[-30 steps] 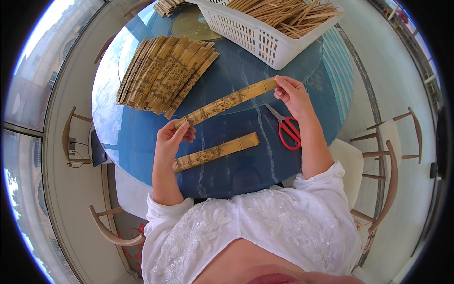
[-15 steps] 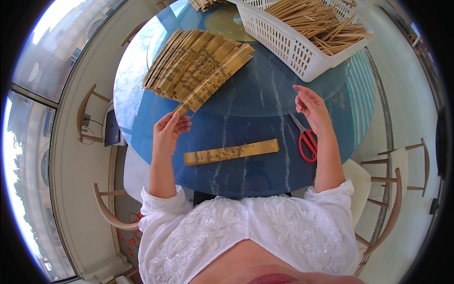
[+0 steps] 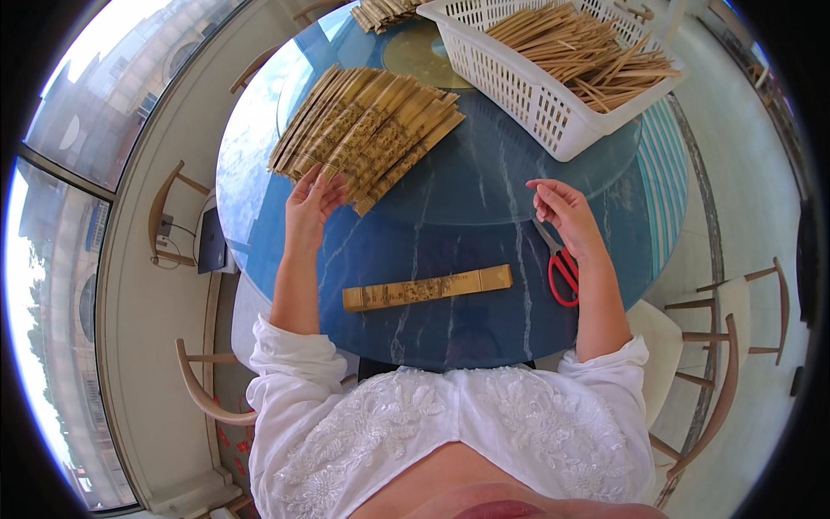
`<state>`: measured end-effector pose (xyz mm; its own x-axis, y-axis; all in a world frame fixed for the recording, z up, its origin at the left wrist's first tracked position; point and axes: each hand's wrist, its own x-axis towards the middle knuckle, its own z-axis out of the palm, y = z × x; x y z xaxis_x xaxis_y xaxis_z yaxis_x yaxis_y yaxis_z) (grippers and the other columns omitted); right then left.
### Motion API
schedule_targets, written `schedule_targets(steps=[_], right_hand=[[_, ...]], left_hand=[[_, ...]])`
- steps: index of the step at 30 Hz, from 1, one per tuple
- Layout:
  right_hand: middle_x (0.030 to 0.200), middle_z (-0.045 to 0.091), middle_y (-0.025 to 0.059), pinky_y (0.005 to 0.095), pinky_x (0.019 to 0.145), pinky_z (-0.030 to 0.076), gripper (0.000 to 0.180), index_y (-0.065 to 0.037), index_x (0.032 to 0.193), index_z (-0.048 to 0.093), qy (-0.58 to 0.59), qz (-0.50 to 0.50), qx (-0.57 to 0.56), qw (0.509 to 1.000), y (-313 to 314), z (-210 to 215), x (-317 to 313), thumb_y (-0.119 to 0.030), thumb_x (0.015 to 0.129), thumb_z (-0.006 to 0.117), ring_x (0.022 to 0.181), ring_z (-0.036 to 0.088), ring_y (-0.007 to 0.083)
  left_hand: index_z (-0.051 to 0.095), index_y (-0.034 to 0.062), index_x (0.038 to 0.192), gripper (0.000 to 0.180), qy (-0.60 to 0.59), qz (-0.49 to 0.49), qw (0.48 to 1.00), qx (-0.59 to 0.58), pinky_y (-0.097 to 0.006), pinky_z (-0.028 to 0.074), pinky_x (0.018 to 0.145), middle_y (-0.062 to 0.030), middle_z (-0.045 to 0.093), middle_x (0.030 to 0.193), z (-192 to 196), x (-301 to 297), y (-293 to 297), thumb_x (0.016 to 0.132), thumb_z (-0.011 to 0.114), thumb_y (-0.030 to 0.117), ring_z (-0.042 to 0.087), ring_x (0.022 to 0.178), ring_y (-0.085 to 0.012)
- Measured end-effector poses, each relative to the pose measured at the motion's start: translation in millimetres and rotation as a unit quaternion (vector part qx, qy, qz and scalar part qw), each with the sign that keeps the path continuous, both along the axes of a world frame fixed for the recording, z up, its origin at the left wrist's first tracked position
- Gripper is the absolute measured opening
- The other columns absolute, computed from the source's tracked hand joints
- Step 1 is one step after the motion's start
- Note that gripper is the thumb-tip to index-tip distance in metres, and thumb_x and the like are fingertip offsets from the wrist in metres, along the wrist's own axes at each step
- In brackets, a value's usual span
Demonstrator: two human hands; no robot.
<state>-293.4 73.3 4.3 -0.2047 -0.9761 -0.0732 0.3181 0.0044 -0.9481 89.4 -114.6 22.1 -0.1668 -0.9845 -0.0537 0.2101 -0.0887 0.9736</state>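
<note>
A fanned pile of long, flat gold paper sleeves with dark print (image 3: 372, 121) lies on the round blue marbled table, left of the middle. My left hand (image 3: 316, 203) is at the pile's near edge, thumb and forefinger closed on the end of one sleeve there. In front of me a single gold paper sleeve (image 3: 428, 288) lies flat, touched by neither hand. Loosely bent and with nothing in it, my right hand (image 3: 564, 212) hovers over the table's right side. Beside its wrist rest red-handled scissors (image 3: 564, 275), blades pointing away and partly hidden by the hand.
A white slotted plastic basket (image 3: 553, 108) heaped with thin wooden sticks (image 3: 588, 52) stands at the far right of the table. Another small pile of sleeves (image 3: 380, 12) sits at the far edge. Wooden chairs (image 3: 722, 406) surround the table; a dark laptop (image 3: 211, 240) is off to the left.
My left hand has moved away from me, from the end of the pile's nearest sleeve to the edge further left. That sleeve now lies with its end free. My right hand has barely shifted.
</note>
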Motion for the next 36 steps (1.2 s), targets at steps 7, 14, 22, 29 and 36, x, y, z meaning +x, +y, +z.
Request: schedule_targets(steps=[7, 14, 22, 29, 36], right_hand=[[0.079, 0.061, -0.0016, 0.0201, 0.067, 0.046, 0.021, -0.001, 0.110, 0.071, 0.013, 0.011, 0.008, 1.000, -1, -2, 1, -0.018, 0.099, 0.063, 0.070, 0.054, 0.0066], [0.081, 0.061, -0.0011, 0.0201, 0.067, 0.047, 0.021, 0.000, 0.110, 0.070, 0.063, 0.061, 0.036, 0.995, -2, -1, 4, -0.016, 0.100, 0.061, 0.071, 0.054, 0.0069], [0.081, 0.061, -0.0006, 0.0203, 0.070, 0.045, 0.021, -0.001, 0.110, 0.072, 0.085, 0.084, 0.044, 0.992, 0, 2, 10, -0.016, 0.098, 0.062, 0.074, 0.053, 0.0074], [0.082, 0.063, 0.0008, 0.0198, 0.073, 0.046, 0.022, 0.000, 0.111, 0.071, 0.078, 0.084, -0.024, 0.993, 7, 12, 9, -0.015, 0.098, 0.063, 0.075, 0.055, 0.0086], [0.086, 0.067, 0.0026, 0.0213, 0.069, 0.048, 0.021, 0.000, 0.114, 0.071, 0.280, -0.027, -0.213, 0.936, -4, 130, 1, -0.007, 0.096, 0.065, 0.075, 0.057, 0.0067]], left_hand=[[0.040, 0.0037, 0.146, 0.050, -0.053, 0.028, 0.998, -0.032, -0.033, 0.060, 0.075, -0.0229, 0.069, 0.114, 7, 3, 17, 0.101, 0.058, 0.014, 0.072, 0.090, -0.0231], [0.051, 0.0065, 0.139, 0.042, -0.243, 0.107, 0.958, -0.113, -0.028, 0.056, 0.068, -0.0116, 0.074, 0.099, 7, 8, 36, 0.099, 0.062, 0.014, 0.068, 0.075, -0.0141], [0.071, 0.0068, 0.111, 0.033, -0.437, -0.196, 0.770, -0.422, -0.039, 0.049, 0.093, -0.0058, 0.068, 0.113, -2, -14, 139, 0.082, 0.079, 0.021, 0.059, 0.110, -0.0264], [0.069, 0.0050, 0.117, 0.040, -0.438, -0.243, 0.778, -0.380, -0.040, 0.047, 0.098, -0.0094, 0.066, 0.116, -26, -18, 155, 0.080, 0.078, 0.019, 0.058, 0.112, -0.0293], [0.069, 0.0040, 0.115, 0.037, -0.414, -0.222, 0.800, -0.373, -0.040, 0.049, 0.095, -0.0099, 0.066, 0.112, -32, -18, 158, 0.081, 0.078, 0.013, 0.059, 0.106, -0.0297]])
